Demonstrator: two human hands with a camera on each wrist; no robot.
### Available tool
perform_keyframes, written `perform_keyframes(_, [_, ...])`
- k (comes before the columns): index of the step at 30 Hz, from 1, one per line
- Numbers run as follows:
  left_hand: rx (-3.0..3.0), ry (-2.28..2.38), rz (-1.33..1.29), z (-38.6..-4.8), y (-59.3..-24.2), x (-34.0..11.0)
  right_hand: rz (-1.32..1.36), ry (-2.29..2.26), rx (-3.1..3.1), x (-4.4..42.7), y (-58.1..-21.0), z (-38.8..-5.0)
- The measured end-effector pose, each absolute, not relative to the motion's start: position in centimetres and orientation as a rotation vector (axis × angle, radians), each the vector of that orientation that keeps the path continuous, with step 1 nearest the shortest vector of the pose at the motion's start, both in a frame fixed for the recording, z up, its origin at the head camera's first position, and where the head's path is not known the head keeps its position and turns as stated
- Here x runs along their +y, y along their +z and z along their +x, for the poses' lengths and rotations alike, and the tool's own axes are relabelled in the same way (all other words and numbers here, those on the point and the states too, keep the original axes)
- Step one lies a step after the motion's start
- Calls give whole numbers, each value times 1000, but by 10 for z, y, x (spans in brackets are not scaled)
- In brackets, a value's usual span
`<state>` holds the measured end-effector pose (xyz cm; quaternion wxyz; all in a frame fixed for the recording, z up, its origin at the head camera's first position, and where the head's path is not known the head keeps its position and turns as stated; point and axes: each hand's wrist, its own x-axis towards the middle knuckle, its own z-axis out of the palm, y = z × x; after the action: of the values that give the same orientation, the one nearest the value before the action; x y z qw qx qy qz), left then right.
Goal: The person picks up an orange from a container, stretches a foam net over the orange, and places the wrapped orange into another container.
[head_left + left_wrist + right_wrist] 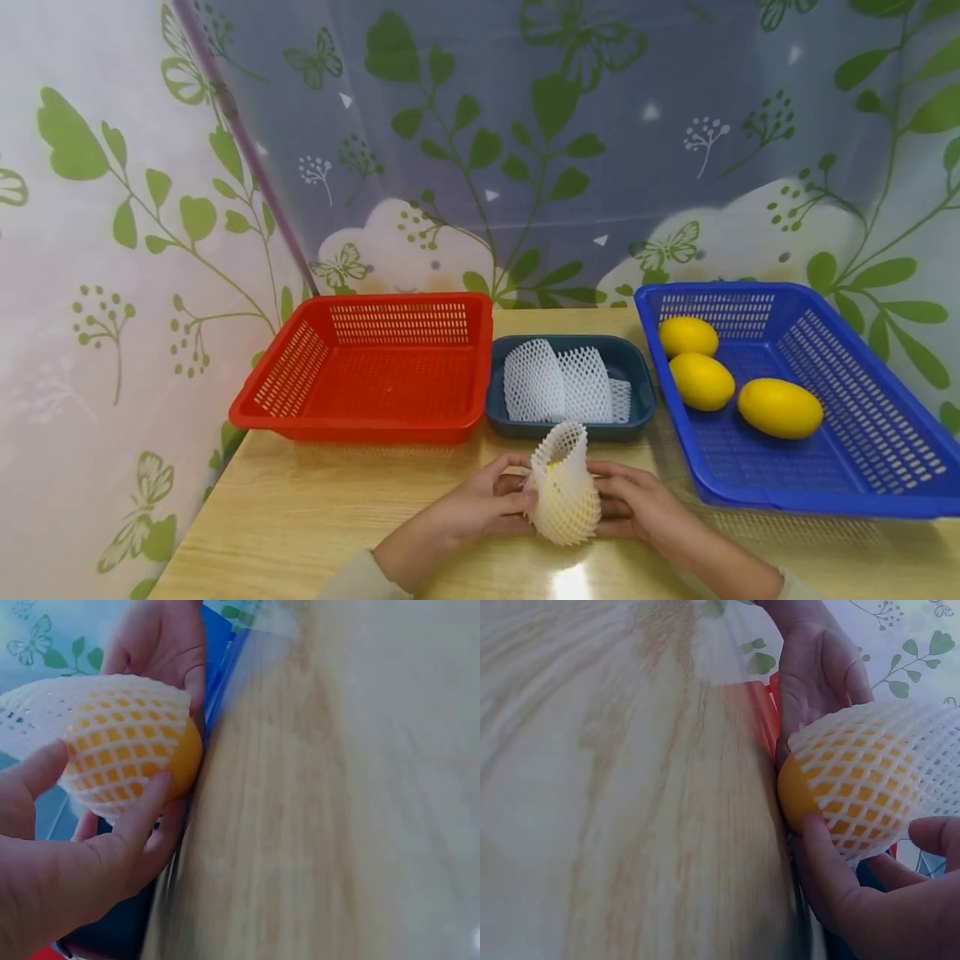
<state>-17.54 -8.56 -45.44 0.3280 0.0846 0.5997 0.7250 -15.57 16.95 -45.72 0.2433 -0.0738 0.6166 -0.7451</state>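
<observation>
Head view: left hand [476,507] and right hand [651,510] face each other, fingers curled about one yellow fruit [186,763] in a white foam net [567,504]. The grip is as wide as the fruit. Whether the fruit's underside touches the table [300,492] we cannot tell.

Layout about the grip: just beyond it, a dark tray [517,430] with spare nets [534,387]; beyond and to its left, a red basket [367,431]; to its right, a blue basket [825,502] with three bare fruits [780,408].

Step in hand, our reading: sleeving the fruit, mostly done. Next move probably calls for the fingers to ease the net's edge over the bare end while the other hand steadies the fruit; a hard tug could stretch or tear the mesh, we suspect.

Comparison of views: both wrist views show a smooth yellow end sticking out past the net's edge between the hands, with a fingertip of the nearer hand at that edge. The head view hides this end; it shows instead the net's loose mouth standing up above the grip, with a little yellow inside.
</observation>
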Motion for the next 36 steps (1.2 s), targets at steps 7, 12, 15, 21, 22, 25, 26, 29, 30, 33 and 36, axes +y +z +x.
perform_keyframes(7, [1570,1942,192,-178,-451,-82,-264,-2052,1672,171,-454,-158])
perform_keyframes(12, [1520,2018,219,-181,-441,-75,-219,-2119,1663,167,-444,-160])
perform_keyframes(15, [1502,2059,258,-184,-431,-69,-194,-2195,1632,163,-435,-161])
perform_keyframes(21, [1519,2098,313,-198,-406,-63,-168,-2359,1628,150,-412,-170])
perform_keyframes(22, [1516,2105,325,-201,-402,-63,-157,-2375,1638,148,-407,-172])
perform_keyframes(25, [1515,2127,358,-209,-391,-62,-166,-2395,1660,145,-395,-180])
perform_keyframes(26, [1519,2135,367,-211,-388,-61,-166,-2399,1670,144,-391,-182])
perform_keyframes(29, [1529,2156,382,-217,-379,-59,-177,-2394,1695,142,-382,-190])
perform_keyframes(30, [1538,2165,386,-219,-377,-59,-170,-2393,1705,141,-379,-193])
perform_keyframes(33, [1553,2189,397,-223,-372,-57,-162,-2394,1711,139,-374,-199])
perform_keyframes(36, [1575,2209,415,-227,-368,-57,-169,-2415,1705,137,-370,-204])
